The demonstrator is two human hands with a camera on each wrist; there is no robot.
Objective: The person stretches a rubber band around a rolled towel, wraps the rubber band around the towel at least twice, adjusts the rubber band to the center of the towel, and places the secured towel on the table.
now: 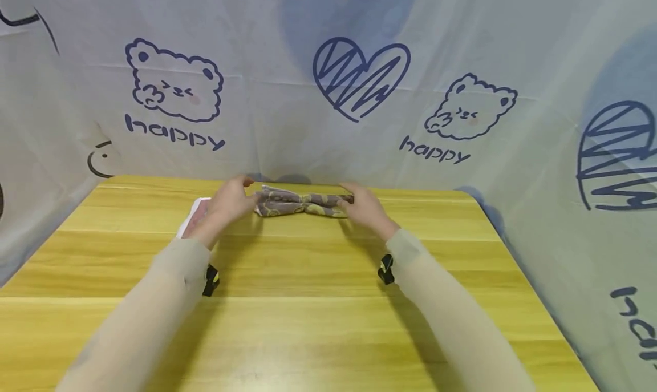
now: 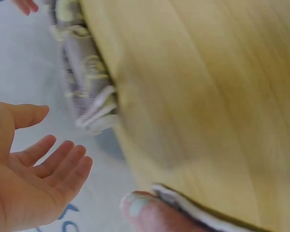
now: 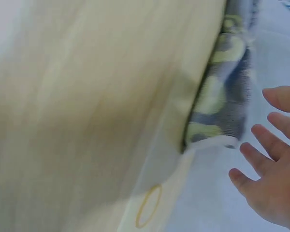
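Observation:
A grey-brown and yellow patterned cloth [image 1: 279,202], gathered at its middle into a bow shape, lies near the table's far edge. My left hand [image 1: 228,201] is beside its left end, fingers spread and relaxed. In the left wrist view a gap shows between that hand [image 2: 43,179] and the pale-edged end of the cloth [image 2: 89,72]. At the other end is my right hand [image 1: 365,209], overlapping the cloth in the head view. The right wrist view shows this hand [image 3: 275,169] with loosely spread fingers, holding nothing, beside the cloth's end [image 3: 217,96].
A pink, white-edged piece of cloth [image 1: 197,216] lies at the left, partly hidden under my left forearm. The wooden table [image 1: 303,323] ends at a pale hanging sheet [image 1: 277,124] printed with bears and hearts. More sheet hangs along the right side.

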